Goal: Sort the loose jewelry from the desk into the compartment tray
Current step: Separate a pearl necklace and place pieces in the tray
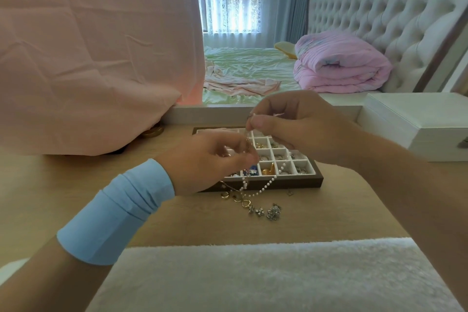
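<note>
**Bead necklace held over tray, both hands**

The necklace (258, 192), a white bead strand, is held up above the tray (291, 183). Its top end is pinched betw. thumb & forefinger of the right hand (286, 124), which is raised over the tray's back rows. Lower down, the strand is pinched by the left hand (210, 159), fingers curled, over the tray's left side. The bead loop is hung across the tray's front cells & front rim, w/ its lowest beads at the desk (177, 223) just in front of the tray; contact can't be told. Rings & small pieces are seen in several tray cells. Just in front of the tray, gold rings (238, 197) & silver charms (272, 211) are lying loose. A blue sleeve (119, 213) is worn on the left wrist. A white box (417, 121) is set to the tray's right, and a pink cloth (88, 58) is draped to its left.
</note>
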The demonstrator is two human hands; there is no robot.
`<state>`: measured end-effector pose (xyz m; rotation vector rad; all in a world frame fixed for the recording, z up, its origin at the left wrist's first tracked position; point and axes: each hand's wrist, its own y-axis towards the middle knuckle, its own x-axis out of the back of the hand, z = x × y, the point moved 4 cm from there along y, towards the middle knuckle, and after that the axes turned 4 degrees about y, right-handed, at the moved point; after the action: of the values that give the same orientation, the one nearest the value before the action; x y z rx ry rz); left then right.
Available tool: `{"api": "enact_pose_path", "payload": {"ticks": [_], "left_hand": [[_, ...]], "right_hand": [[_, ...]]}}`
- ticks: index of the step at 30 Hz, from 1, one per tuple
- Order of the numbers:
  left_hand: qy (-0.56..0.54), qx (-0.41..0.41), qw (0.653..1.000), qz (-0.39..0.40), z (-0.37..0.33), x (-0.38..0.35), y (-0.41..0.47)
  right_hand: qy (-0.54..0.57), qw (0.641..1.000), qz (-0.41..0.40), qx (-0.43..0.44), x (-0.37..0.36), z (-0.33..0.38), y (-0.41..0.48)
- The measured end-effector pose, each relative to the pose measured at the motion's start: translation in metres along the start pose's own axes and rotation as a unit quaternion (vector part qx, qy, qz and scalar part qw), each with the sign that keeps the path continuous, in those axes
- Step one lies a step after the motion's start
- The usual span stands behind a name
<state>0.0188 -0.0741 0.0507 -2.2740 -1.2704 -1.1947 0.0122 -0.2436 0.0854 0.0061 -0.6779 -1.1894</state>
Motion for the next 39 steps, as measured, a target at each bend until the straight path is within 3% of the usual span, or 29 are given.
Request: {"api": "enact_pose_path", "payload": {"ticks": [6,9,12,17,20,25,31,39], "left_hand": [[-0.154,0.020,0.984,-0.082,-0.003,0.007,0.002],[-0.265,0.035,0.958,-0.101,-0.004,0.014,0.002],[-0.348,0.033,0.928,-0.128,-0.009,0.021,0.003],[-0.400,0.002,0.907,-0.134,-0.016,0.030,0.009],[-0.444,0.005,0.884,-0.148,-0.019,0.038,0.016],[-0.405,0.012,0.902,-0.147,-0.033,0.052,0.036],[-0.319,0.042,0.918,-0.232,-0.031,0.079,0.067],[-0.195,0.071,0.921,-0.330,0.007,0.094,0.089]], "right_hand": [[-0.047,0.998,-0.021,0.022,-0.009,-0.003,0.008],[-0.047,0.997,-0.053,-0.002,-0.004,-0.009,0.008],[-0.012,0.998,-0.048,-0.044,-0.007,-0.019,0.008],[0.012,0.996,-0.022,-0.090,-0.016,-0.031,0.006],[0.098,0.989,-0.023,-0.108,-0.018,-0.032,0.007],[0.200,0.973,0.038,-0.108,-0.022,-0.033,0.017],[0.257,0.958,0.065,-0.109,-0.006,-0.036,0.035],[0.069,0.986,-0.035,-0.146,0.035,-0.062,0.068]]}}
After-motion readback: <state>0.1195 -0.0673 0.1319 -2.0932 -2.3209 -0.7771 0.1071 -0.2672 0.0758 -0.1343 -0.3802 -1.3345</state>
